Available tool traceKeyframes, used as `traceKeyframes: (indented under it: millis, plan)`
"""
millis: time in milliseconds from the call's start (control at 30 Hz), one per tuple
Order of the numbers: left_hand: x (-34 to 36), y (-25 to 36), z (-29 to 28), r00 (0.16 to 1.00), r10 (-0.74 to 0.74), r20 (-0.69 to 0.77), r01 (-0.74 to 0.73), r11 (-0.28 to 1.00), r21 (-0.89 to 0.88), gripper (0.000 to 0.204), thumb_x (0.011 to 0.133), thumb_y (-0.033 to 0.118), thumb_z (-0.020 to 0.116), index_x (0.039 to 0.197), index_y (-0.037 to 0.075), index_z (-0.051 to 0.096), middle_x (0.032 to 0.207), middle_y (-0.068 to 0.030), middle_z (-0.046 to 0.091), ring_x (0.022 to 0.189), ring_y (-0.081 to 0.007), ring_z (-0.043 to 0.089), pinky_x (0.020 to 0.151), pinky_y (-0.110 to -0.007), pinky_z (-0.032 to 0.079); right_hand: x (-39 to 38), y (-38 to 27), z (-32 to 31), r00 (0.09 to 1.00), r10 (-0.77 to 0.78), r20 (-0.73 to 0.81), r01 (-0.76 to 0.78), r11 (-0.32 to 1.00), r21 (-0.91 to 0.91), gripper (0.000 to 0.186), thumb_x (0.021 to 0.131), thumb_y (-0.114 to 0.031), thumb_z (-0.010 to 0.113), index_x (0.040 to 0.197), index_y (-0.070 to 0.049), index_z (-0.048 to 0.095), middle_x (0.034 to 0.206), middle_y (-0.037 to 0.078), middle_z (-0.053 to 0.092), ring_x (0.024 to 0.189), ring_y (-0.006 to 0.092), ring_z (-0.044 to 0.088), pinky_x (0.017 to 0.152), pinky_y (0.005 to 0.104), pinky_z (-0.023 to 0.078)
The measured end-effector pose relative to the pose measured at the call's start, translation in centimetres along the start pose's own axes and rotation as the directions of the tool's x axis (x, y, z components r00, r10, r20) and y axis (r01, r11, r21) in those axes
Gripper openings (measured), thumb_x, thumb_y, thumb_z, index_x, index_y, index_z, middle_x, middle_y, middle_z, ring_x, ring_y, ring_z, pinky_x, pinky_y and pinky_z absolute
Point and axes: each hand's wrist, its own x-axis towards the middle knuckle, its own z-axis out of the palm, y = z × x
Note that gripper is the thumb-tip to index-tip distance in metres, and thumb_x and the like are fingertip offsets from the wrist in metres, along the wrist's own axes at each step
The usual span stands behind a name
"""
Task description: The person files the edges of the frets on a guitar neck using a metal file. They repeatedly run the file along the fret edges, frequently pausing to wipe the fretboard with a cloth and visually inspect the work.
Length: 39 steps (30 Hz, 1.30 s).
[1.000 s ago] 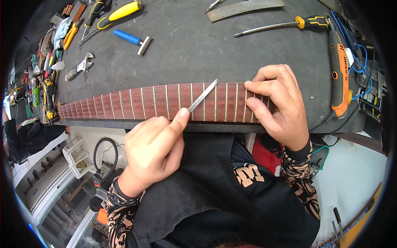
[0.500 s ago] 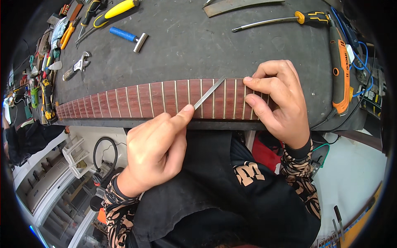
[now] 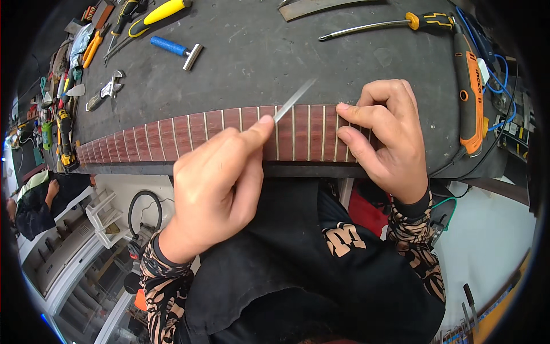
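A reddish-brown guitar fretboard (image 3: 189, 136) with metal frets lies along the bench's near edge, its narrow end to the left. My left hand (image 3: 220, 172) is closed around a slim flat metal file (image 3: 295, 100), forefinger stretched along it. The blade slants up to the right over the fretboard, its tip past the far edge. Inside the fist the file's other end is hidden. Near the wide end, my right hand (image 3: 392, 137) holds the fretboard, forefinger tip at the far edge and thumb on the face, its other fingers curled.
On the dark bench mat (image 3: 240, 69) lie a blue-handled hammer-like tool (image 3: 172, 46), an adjustable wrench (image 3: 106, 92), a long screwdriver (image 3: 372, 26) and an orange-black corded tool (image 3: 471, 97). Various tools crowd the left edge. Another person's arm (image 3: 51, 192) shows at far left.
My left hand has pushed the file forward, away from me, so its tip reaches beyond the fretboard's far edge. The right hand keeps its place on the fretboard.
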Motion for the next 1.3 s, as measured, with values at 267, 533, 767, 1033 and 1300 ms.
traceKeyframes:
  millis: [267, 533, 767, 1033, 1300]
  plan:
    - [-1.3, 1.7, 0.5, 0.997, 0.003, 0.074, -0.008, 0.998, 0.068, 0.044, 0.091, -0.02, 0.071, 0.133, -0.008, 0.079, 0.07, -0.0069, 0.052, 0.057, -0.0204, 0.053, 0.057, -0.033, 0.043, -0.3, 0.1, -0.1, 0.999, -0.04, -0.012, 0.039, 0.999, -0.035, 0.036, 0.076, -0.001, 0.095, 0.109, -0.011, 0.085, 0.104, 0.004, 0.063, 0.099, 0.0282, 0.057, 0.087, 0.042, 0.047]
    - [2.5, -0.1, 1.6, 0.917, 0.346, 0.196, -0.397, 0.822, 0.407, 0.059, 0.078, -0.002, 0.081, 0.138, -0.002, 0.081, 0.078, -0.0045, 0.052, 0.06, -0.022, 0.057, 0.056, -0.04, 0.048, -0.3, 0.0, -0.1, 0.996, -0.081, -0.022, 0.08, 0.995, -0.066, 0.037, 0.074, -0.001, 0.095, 0.109, -0.01, 0.085, 0.096, 0.003, 0.062, 0.095, 0.0272, 0.056, 0.081, 0.0423, 0.046]
    - [0.6, 2.0, 0.6, 0.988, -0.138, 0.07, 0.143, 0.986, -0.084, 0.03, 0.103, -0.016, 0.068, 0.129, -0.008, 0.081, 0.089, -0.0106, 0.077, 0.074, -0.0131, 0.069, 0.071, -0.026, 0.052, -0.3, 0.0, -0.2, 0.986, -0.154, -0.061, 0.148, 0.985, -0.088, 0.035, 0.07, 0.002, 0.093, 0.103, -0.006, 0.084, 0.085, 0.004, 0.063, 0.081, 0.026, 0.057, 0.076, 0.0413, 0.043]
    - [-0.3, 2.9, 1.9, 0.991, 0.062, 0.119, -0.086, 0.974, 0.208, 0.048, 0.089, -0.018, 0.073, 0.135, -0.007, 0.08, 0.079, -0.0079, 0.065, 0.064, -0.0189, 0.064, 0.064, -0.031, 0.052, -0.9, 0.4, 0.1, 0.975, -0.193, -0.111, 0.187, 0.981, -0.055, 0.033, 0.068, 0.003, 0.091, 0.099, -0.004, 0.082, 0.075, 0.004, 0.06, 0.067, 0.026, 0.054, 0.066, 0.0418, 0.04]
    - [2.9, 1.5, 2.6, 0.969, 0.215, 0.125, -0.241, 0.931, 0.272, 0.048, 0.09, -0.015, 0.075, 0.137, -0.006, 0.08, 0.082, -0.009, 0.065, 0.067, -0.0232, 0.065, 0.065, -0.034, 0.052, -1.3, 0.3, 0.1, 0.971, -0.206, -0.123, 0.196, 0.976, -0.093, 0.034, 0.068, 0.005, 0.09, 0.1, -0.003, 0.081, 0.073, 0.005, 0.06, 0.064, 0.0269, 0.055, 0.066, 0.0417, 0.044]
